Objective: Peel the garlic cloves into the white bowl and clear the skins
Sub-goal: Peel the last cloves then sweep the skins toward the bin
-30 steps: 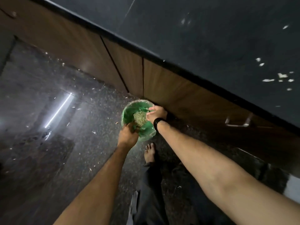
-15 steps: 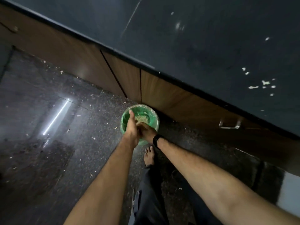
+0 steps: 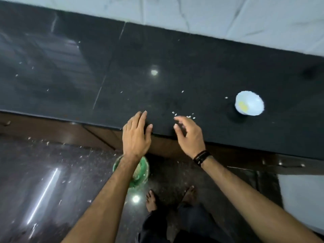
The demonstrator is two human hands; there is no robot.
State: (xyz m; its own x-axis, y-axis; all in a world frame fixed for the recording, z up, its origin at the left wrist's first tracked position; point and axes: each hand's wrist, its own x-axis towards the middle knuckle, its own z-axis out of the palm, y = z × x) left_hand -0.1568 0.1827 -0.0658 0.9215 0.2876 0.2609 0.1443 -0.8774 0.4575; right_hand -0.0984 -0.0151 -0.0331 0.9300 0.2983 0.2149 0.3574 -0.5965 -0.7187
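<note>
Polished black stone counter point(image 3: 175, 67) runs in front of both hands, with the round white bowl point(image 3: 249, 103) holding something yellow well off beyond the right hand point(image 3: 190, 135). A few pale papery skin flakes point(image 3: 188, 116) lie just past its loosely curled, empty fingertips, while the left hand point(image 3: 135, 135) hovers flat and empty at the counter edge. Judging by the green-lined bin point(image 3: 142, 170) of skins below the left wrist, clearing seems nearly finished, only these scraps remaining.

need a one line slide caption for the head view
Both open hands, left and right, reach over the black stone counter toward scattered garlic skins, round white bowl alongside.
</note>
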